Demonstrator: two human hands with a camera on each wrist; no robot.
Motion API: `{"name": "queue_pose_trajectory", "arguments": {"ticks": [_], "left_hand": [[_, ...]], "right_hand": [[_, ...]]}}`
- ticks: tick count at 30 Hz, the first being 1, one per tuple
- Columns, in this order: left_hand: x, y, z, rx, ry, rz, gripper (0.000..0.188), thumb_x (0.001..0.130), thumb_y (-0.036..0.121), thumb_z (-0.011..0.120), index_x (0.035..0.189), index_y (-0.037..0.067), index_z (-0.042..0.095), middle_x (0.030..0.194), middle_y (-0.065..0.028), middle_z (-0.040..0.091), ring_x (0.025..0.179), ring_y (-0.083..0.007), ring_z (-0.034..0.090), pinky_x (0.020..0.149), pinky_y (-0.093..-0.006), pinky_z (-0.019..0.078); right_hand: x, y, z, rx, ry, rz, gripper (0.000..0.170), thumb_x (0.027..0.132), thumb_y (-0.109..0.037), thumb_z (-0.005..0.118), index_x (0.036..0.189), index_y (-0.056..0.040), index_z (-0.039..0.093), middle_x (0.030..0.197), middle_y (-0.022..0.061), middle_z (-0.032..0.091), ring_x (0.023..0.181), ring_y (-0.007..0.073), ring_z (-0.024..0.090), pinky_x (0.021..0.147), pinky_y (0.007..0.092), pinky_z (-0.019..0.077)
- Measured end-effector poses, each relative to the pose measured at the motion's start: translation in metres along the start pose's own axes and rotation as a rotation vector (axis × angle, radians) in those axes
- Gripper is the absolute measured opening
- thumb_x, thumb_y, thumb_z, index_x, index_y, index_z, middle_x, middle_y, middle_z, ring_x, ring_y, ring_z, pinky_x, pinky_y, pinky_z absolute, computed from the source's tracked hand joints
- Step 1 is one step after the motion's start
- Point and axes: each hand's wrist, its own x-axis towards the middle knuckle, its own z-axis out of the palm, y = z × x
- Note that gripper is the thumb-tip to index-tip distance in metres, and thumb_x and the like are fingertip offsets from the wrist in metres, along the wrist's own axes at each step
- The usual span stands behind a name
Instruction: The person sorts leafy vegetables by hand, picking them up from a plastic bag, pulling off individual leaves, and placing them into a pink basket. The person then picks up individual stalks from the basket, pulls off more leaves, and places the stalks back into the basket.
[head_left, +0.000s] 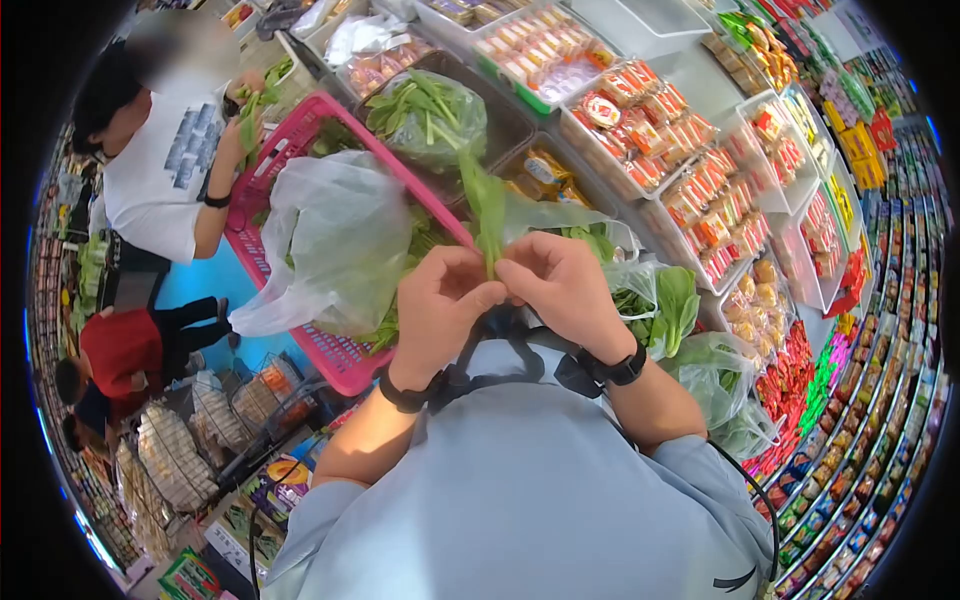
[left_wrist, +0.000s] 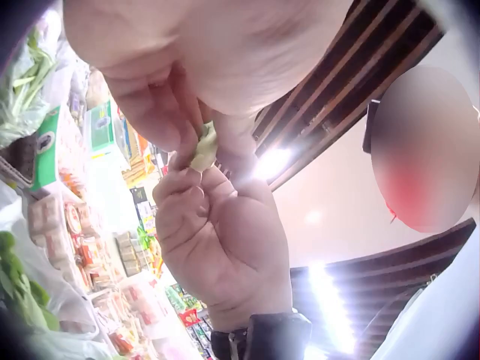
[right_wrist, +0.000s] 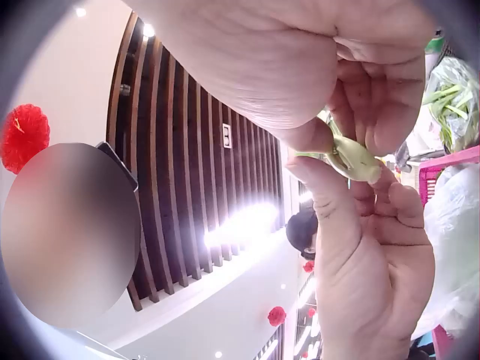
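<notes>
A leafy green vegetable [head_left: 485, 205] is pinched at its stem end between both hands, leaves pointing away from the body. My left hand [head_left: 440, 305] and right hand [head_left: 570, 295] meet at the fingertips around it. In the left wrist view the pale stem end [left_wrist: 204, 148] shows between the left hand [left_wrist: 210, 52] and the right hand [left_wrist: 225, 240]. The right wrist view shows the pale green stem base [right_wrist: 355, 159], held by thumbs and curled fingers of the right hand [right_wrist: 277, 67] and left hand [right_wrist: 371, 277].
A pink basket [head_left: 345, 375] with a white plastic bag [head_left: 335, 235] and greens stands at left. Bagged greens [head_left: 425, 115] lie beyond it, others [head_left: 655, 305] at right. Trays of packaged snacks [head_left: 640, 125] fill the upper right. A person in a white shirt [head_left: 165, 150] handles greens at upper left.
</notes>
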Motion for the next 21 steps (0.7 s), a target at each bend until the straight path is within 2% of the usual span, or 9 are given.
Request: {"name": "queue_pose_trajectory", "arguments": {"ticks": [4, 8, 11, 14, 17, 20, 21], "left_hand": [[0.005, 0.002, 0.008, 0.024, -0.048, -0.034, 0.032, 0.093, 0.007, 0.085, 0.118, -0.002, 0.066, 0.104, -0.0062, 0.075, 0.092, -0.0117, 0.071, 0.084, -0.0267, 0.0583], [0.003, 0.003, 0.013, 0.111, -0.041, -0.021, 0.028, 0.095, 0.001, 0.081, 0.119, -0.003, 0.067, 0.107, -0.0071, 0.075, 0.093, -0.0115, 0.071, 0.086, -0.0269, 0.0581], [0.002, -0.009, 0.017, 0.011, -0.006, 0.031, 0.028, 0.095, 0.002, 0.081, 0.119, -0.003, 0.068, 0.11, -0.0068, 0.075, 0.093, -0.0108, 0.071, 0.085, -0.0259, 0.0578], [0.003, -0.001, 0.022, 0.0, 0.022, -0.057, 0.025, 0.095, 0.002, 0.081, 0.116, -0.003, 0.069, 0.106, -0.0047, 0.074, 0.088, -0.0094, 0.068, 0.079, -0.0251, 0.0561], [0.003, 0.002, 0.016, 0.36, 0.025, 0.163, 0.024, 0.092, 0.003, 0.084, 0.112, -0.001, 0.072, 0.1, -0.0051, 0.072, 0.081, -0.0096, 0.066, 0.071, -0.026, 0.0535], [0.002, 0.007, 0.019, 0.476, 0.059, 0.288, 0.024, 0.089, 0.006, 0.086, 0.109, 0.001, 0.074, 0.095, -0.0077, 0.07, 0.075, -0.0118, 0.064, 0.067, -0.0278, 0.0515], [0.002, 0.008, 0.02, 0.47, 0.075, 0.277, 0.024, 0.089, 0.007, 0.086, 0.109, 0.001, 0.074, 0.094, -0.0083, 0.07, 0.075, -0.0126, 0.064, 0.066, -0.0278, 0.0515]], "right_hand": [[-0.014, 0.0, -0.005, -0.092, 0.11, -0.052, 0.021, 0.097, -0.012, 0.075, 0.109, 0.0051, 0.074, 0.09, 0.0114, 0.079, 0.078, 0.013, 0.073, 0.073, 0.0297, 0.0588], [-0.021, -0.001, -0.007, -0.048, 0.096, -0.075, 0.02, 0.097, -0.01, 0.074, 0.111, 0.0045, 0.073, 0.096, 0.0117, 0.08, 0.082, 0.0139, 0.075, 0.076, 0.0301, 0.0595], [-0.02, 0.005, -0.009, 0.01, 0.107, -0.041, 0.02, 0.098, -0.01, 0.074, 0.112, 0.0042, 0.073, 0.097, 0.0113, 0.08, 0.084, 0.0142, 0.075, 0.078, 0.0299, 0.0594], [-0.021, 0.009, -0.006, 0.021, 0.136, -0.036, 0.021, 0.097, -0.01, 0.075, 0.112, 0.0045, 0.073, 0.096, 0.0108, 0.08, 0.085, 0.0138, 0.075, 0.079, 0.0295, 0.059], [-0.018, 0.013, -0.006, 0.054, 0.1, -0.014, 0.022, 0.097, -0.011, 0.076, 0.111, 0.005, 0.073, 0.095, 0.0102, 0.08, 0.084, 0.0124, 0.073, 0.078, 0.0287, 0.0581], [-0.018, 0.01, -0.009, 0.023, 0.048, 0.013, 0.021, 0.097, -0.012, 0.077, 0.11, 0.0051, 0.073, 0.095, 0.0095, 0.079, 0.085, 0.0109, 0.072, 0.077, 0.028, 0.057], [-0.018, 0.01, -0.008, 0.037, 0.052, 0.004, 0.021, 0.097, -0.012, 0.077, 0.11, 0.0051, 0.073, 0.095, 0.0093, 0.079, 0.085, 0.0105, 0.072, 0.076, 0.0278, 0.0567]]}}
